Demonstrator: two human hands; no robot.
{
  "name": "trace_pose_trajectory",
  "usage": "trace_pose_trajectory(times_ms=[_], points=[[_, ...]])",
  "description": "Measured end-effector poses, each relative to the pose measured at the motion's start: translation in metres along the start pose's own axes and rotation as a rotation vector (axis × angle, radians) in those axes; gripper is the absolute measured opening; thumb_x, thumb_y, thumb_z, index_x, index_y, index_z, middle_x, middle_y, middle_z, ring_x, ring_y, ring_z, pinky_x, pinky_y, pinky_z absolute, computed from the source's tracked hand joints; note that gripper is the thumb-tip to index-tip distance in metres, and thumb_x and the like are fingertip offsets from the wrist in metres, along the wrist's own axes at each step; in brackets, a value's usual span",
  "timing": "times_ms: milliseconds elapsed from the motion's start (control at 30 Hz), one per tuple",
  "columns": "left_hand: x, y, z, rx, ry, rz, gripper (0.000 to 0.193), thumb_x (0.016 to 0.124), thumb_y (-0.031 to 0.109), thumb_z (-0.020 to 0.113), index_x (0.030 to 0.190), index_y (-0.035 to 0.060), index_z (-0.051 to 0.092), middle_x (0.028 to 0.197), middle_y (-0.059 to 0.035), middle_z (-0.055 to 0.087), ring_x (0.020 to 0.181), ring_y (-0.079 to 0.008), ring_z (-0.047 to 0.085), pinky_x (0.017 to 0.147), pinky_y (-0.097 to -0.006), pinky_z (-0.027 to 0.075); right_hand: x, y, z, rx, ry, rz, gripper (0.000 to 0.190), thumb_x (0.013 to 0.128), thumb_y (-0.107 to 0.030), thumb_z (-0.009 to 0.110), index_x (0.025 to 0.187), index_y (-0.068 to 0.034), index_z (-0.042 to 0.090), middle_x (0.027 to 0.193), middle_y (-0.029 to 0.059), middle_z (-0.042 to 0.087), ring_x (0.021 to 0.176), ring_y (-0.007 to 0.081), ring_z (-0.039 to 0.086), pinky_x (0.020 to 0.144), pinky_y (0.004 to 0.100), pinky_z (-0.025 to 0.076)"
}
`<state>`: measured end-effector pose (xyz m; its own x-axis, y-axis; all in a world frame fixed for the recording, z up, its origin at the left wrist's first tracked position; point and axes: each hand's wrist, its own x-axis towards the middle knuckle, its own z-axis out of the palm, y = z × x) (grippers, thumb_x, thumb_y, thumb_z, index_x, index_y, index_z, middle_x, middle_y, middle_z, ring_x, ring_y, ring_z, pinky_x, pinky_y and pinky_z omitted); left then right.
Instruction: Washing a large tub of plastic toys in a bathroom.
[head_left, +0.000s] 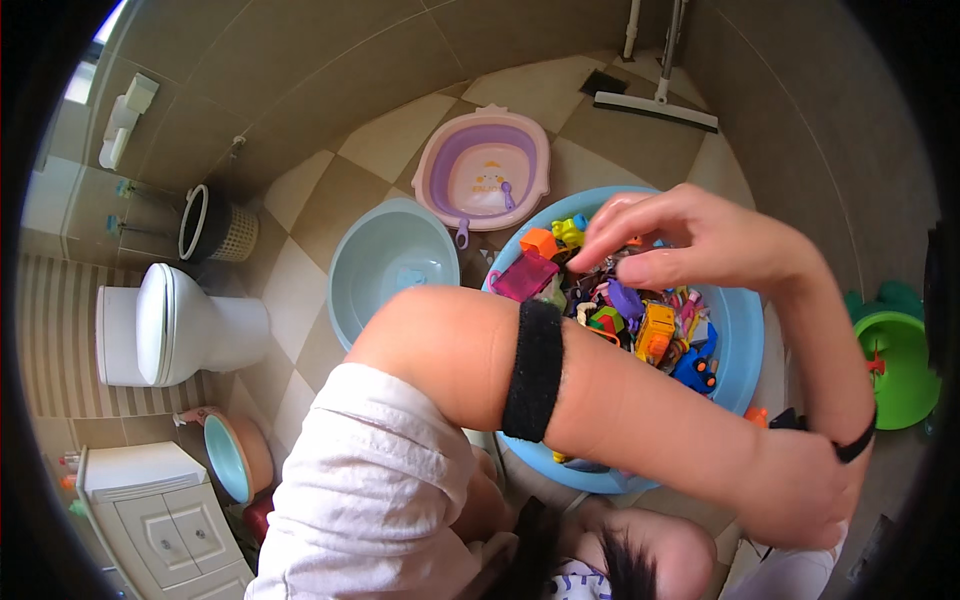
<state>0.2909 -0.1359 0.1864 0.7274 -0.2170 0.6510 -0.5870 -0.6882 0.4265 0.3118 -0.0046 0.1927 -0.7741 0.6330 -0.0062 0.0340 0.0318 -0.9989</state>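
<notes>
My left arm crosses in front of me, with a black elastic band (534, 371) just below the elbow. At my right forearm, my left hand (795, 480) grips around a second black band (856, 445); its fingertips are largely hidden. Raised over a light blue tub (739, 337), my right hand (675, 236) holds nothing, its thumb and fingers apart. Mixed plastic toys fill the tub, among them an orange toy vehicle (655, 330), a blue toy vehicle (694, 371), a purple toy piece (625, 300) and a translucent magenta box (523, 276). My left arm hides part of the tub.
A pale blue-green basin (345, 277) and a pink-and-purple folding basin (480, 214) holding a small purple spoon (508, 195) stand beside the tub. A green bucket (896, 375) is at right. A toilet (161, 326) and cabinet (157, 517) stand left; a floor squeegee (656, 109) leans behind.
</notes>
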Motion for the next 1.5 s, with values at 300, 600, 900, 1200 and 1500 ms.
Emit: trace_pose_trajectory(times_ms=[300,600,900,1200,1500], points=[[-0.016,0.015,-0.001,-0.063,-0.902,0.010,0.019,0.080,0.019,0.055,0.085,0.0003,0.060,0.082,-0.0121,0.064,0.073,-0.0251,0.063,0.062,-0.0378,0.050,0.022,0.003,0.032,0.160,-0.048,0.414,0.044,0.090,-0.042,0.051,0.090,0.000,0.064,0.084,0.0023,0.060,0.081,0.0092,0.050,0.077,0.0233,0.039],[-0.015,0.023,-0.007,-0.172,-0.976,-0.043,0.018,0.079,0.017,0.056,0.084,0.0002,0.060,0.081,-0.0107,0.063,0.073,-0.0238,0.063,0.062,-0.0357,0.050,0.024,0.015,0.053,0.523,-0.029,0.307,0.038,0.084,-0.030,0.063,0.105,0.002,0.061,0.101,0.0073,0.062,0.097,0.0114,0.053,0.087,0.0248,0.039],[-0.006,0.028,-0.008,-0.247,-1.011,-0.042,0.017,0.077,0.016,0.057,0.083,0.0002,0.060,0.080,-0.0094,0.063,0.074,-0.0224,0.063,0.062,-0.0335,0.049,0.010,0.002,0.038,0.380,-0.098,0.312,0.032,0.079,-0.021,0.070,0.102,0.001,0.062,0.089,0.0042,0.062,0.084,0.0090,0.056,0.073,0.0231,0.044],[0.000,0.035,0.000,-0.284,-1.022,-0.050,0.016,0.076,0.015,0.058,0.082,0.0002,0.060,0.079,-0.0080,0.063,0.074,-0.0210,0.063,0.062,-0.0314,0.048,0.003,-0.003,0.023,0.328,0.049,0.251,0.024,0.078,-0.011,0.068,0.097,0.001,0.060,0.085,0.0048,0.063,0.079,0.0085,0.058,0.071,0.0217,0.046],[-0.004,0.028,-0.017,-0.290,-1.052,-0.105,0.015,0.075,0.013,0.059,0.081,0.0002,0.060,0.078,-0.0067,0.063,0.074,-0.0196,0.063,0.062,-0.0293,0.048,0.008,-0.041,0.038,0.077,0.395,0.020,0.021,0.070,-0.005,0.071,0.086,-0.001,0.058,0.081,0.0057,0.062,0.075,0.0106,0.060,0.070,0.0228,0.048]])
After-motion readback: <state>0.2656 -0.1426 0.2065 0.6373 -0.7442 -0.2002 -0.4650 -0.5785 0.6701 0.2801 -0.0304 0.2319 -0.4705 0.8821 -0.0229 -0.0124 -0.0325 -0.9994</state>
